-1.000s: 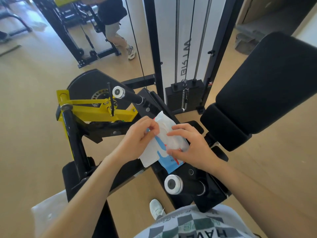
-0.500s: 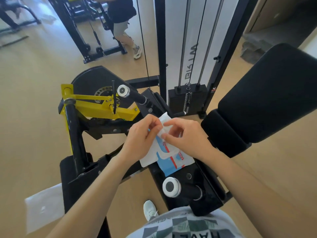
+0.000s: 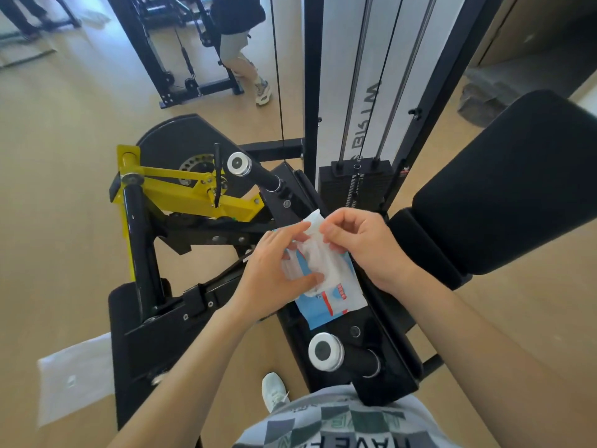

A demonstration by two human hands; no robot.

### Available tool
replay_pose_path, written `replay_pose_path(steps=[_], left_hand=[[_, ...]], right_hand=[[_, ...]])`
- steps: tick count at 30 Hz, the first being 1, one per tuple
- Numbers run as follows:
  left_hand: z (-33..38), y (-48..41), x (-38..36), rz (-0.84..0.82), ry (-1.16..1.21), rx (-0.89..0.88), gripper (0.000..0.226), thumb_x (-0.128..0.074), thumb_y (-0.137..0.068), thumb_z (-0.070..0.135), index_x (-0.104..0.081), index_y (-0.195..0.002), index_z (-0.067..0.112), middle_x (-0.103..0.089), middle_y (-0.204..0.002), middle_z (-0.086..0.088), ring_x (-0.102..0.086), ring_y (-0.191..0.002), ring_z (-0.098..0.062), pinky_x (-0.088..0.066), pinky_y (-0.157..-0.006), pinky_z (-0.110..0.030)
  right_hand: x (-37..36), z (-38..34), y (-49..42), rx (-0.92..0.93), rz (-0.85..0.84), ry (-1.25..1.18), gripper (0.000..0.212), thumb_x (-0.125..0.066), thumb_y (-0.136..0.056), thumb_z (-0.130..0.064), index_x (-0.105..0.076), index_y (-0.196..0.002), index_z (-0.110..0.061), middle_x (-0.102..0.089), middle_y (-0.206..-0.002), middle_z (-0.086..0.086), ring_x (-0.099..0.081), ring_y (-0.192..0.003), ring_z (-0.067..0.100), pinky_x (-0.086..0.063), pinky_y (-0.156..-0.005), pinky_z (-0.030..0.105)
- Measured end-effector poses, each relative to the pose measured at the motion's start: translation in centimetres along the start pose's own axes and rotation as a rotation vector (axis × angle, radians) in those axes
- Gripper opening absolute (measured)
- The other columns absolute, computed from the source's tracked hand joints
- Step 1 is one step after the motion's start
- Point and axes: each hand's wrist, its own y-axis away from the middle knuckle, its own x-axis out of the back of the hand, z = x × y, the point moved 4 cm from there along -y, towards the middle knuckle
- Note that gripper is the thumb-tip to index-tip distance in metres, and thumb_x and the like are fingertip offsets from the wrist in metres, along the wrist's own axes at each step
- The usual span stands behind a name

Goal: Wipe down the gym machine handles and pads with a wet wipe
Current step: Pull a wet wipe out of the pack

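Note:
A blue-and-white wet wipe packet (image 3: 332,297) lies on the black frame of the gym machine (image 3: 381,357). My left hand (image 3: 274,273) holds the packet down, thumb on its front. My right hand (image 3: 361,244) pinches a white wet wipe (image 3: 315,240) that sticks up out of the packet's opening. One chrome-capped black handle (image 3: 326,350) sits just below the packet, and another handle (image 3: 245,168) points up and left beyond the hands. The large black back pad (image 3: 517,189) stands to the right.
A yellow lever arm (image 3: 181,189) and black pivot disc (image 3: 181,140) sit at left. The weight stack (image 3: 355,185) and its guide rods rise behind. A white sheet (image 3: 71,379) lies on the floor at lower left. Another person's legs (image 3: 242,59) stand by a far machine.
My right hand has lifted from the packet's middle to its top end and drawn the white wipe upward out of the opening. My left hand still steadies the packet.

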Motion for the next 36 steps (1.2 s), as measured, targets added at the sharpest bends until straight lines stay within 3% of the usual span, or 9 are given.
replay_pose_path(steps=[4, 7, 11, 17, 22, 25, 28, 33, 36], left_hand=[[0.0, 0.3, -0.2, 0.055, 0.006, 0.021, 0.077, -0.089, -0.074, 0.036, -0.047, -0.138, 0.043, -0.054, -0.116, 0.039, -0.053, -0.111, -0.005, -0.049, -0.085, -0.017], [0.0, 0.5, -0.3, 0.081, 0.009, 0.001, 0.078, -0.09, -0.074, 0.037, -0.048, -0.141, 0.038, -0.058, -0.12, 0.031, -0.054, -0.112, -0.009, -0.046, -0.085, -0.013], [-0.1, 0.6, -0.3, 0.105, 0.028, 0.022, 0.077, -0.091, -0.073, 0.037, -0.051, -0.139, 0.033, -0.057, -0.119, 0.032, -0.055, -0.111, -0.007, -0.044, -0.085, -0.008], [-0.5, 0.9, -0.6, 0.108, 0.024, 0.071, 0.071, -0.09, -0.073, 0.04, -0.055, -0.134, 0.032, -0.061, -0.119, 0.018, -0.052, -0.108, 0.004, -0.038, -0.084, -0.004], [-0.3, 1.0, -0.8, 0.113, 0.036, 0.08, 0.065, -0.089, -0.075, 0.041, -0.055, -0.13, 0.034, -0.059, -0.12, 0.017, -0.05, -0.107, 0.005, -0.041, -0.086, -0.01], [-0.3, 1.1, -0.9, 0.116, 0.039, 0.081, 0.068, -0.085, -0.074, 0.049, -0.055, -0.132, 0.032, -0.06, -0.121, 0.015, -0.053, -0.108, 0.0, -0.044, -0.086, -0.013], [-0.2, 1.1, -0.9, 0.123, 0.029, 0.065, 0.069, -0.084, -0.073, 0.048, -0.055, -0.133, 0.032, -0.061, -0.123, 0.014, -0.054, -0.109, -0.005, -0.044, -0.087, -0.015], [-0.2, 1.3, -0.9, 0.12, 0.039, 0.084, 0.069, -0.09, -0.074, 0.04, -0.048, -0.129, 0.042, -0.056, -0.122, 0.018, -0.052, -0.11, 0.001, -0.041, -0.085, -0.008], [-0.1, 1.4, -1.0, 0.123, 0.032, 0.078, 0.067, -0.089, -0.075, 0.041, -0.048, -0.127, 0.042, -0.056, -0.122, 0.018, -0.05, -0.11, 0.003, -0.039, -0.084, -0.004]], right_hand=[[-0.1, -0.6, -0.2, 0.075, -0.001, 0.369, 0.014, -0.077, -0.09, -0.031, -0.069, -0.091, -0.019, -0.069, -0.084, -0.004, -0.065, -0.078, 0.004, -0.057, -0.069, 0.02], [-1.2, -0.2, 0.1, 0.125, -0.045, 0.516, 0.017, -0.078, -0.089, -0.032, -0.066, -0.086, -0.022, -0.062, -0.079, -0.006, -0.058, -0.075, 0.002, -0.049, -0.064, 0.016], [-1.3, 0.2, 0.2, 0.103, -0.024, 0.355, 0.012, -0.074, -0.093, -0.021, -0.068, -0.083, -0.023, -0.067, -0.081, -0.004, -0.065, -0.079, 0.011, -0.055, -0.069, 0.019], [0.2, 0.7, 0.5, -0.138, 0.047, -0.208, 0.013, -0.063, -0.099, -0.019, -0.069, -0.09, -0.013, -0.07, -0.096, 0.014, -0.069, -0.089, 0.022, -0.058, -0.083, 0.035], [0.2, 0.6, 0.8, -0.162, 0.064, -0.128, 0.024, -0.054, -0.102, -0.034, -0.066, -0.111, -0.014, -0.074, -0.095, -0.003, -0.073, -0.089, 0.013, -0.06, -0.078, 0.024], [0.5, 0.4, 1.4, -0.061, 0.032, 0.014, 0.042, -0.072, -0.093, -0.03, -0.052, -0.129, -0.023, -0.064, -0.11, -0.004, -0.069, -0.099, 0.013, -0.061, -0.078, 0.025], [-0.4, 0.5, 1.7, 0.076, 0.006, 0.343, 0.063, -0.085, -0.081, -0.024, -0.046, -0.129, -0.032, -0.058, -0.116, -0.01, -0.065, -0.1, 0.007, -0.058, -0.078, 0.017], [0.5, 1.1, 0.7, 0.102, 0.246, 0.334, 0.006, -0.071, -0.095, -0.024, -0.067, -0.099, -0.024, -0.071, -0.096, -0.008, -0.071, -0.087, 0.009, -0.064, -0.074, 0.028], [1.5, 1.4, 0.6, -0.032, 0.297, 0.019, 0.01, -0.066, -0.099, -0.022, -0.073, -0.094, -0.017, -0.075, -0.089, -0.006, -0.073, -0.09, 0.012, -0.062, -0.073, 0.025]])
